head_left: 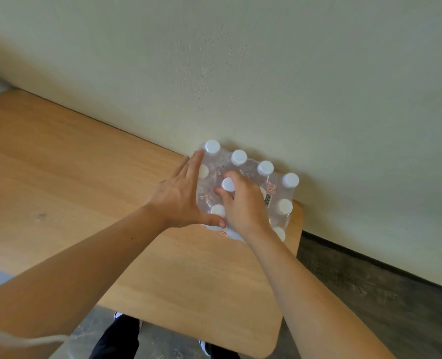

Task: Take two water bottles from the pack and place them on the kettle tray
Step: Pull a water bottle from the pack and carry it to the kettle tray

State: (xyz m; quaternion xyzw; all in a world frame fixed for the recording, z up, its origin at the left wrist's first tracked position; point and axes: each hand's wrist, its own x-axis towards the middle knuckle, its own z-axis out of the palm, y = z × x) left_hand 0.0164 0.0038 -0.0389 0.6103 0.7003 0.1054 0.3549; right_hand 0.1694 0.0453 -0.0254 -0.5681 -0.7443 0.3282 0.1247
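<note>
The right hand (243,206) is curling its fingers around one bottle (227,184) in the shrink-wrapped pack (279,193); the left hand (181,195) is pressing flat, fingers spread, against the pack's left side on the wooden table (72,164).

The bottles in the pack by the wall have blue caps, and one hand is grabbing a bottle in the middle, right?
Not quite: the caps are white, not blue, as the head view shows. The rest holds: the pack sits by the wall and the right hand grips a middle bottle.
</note>
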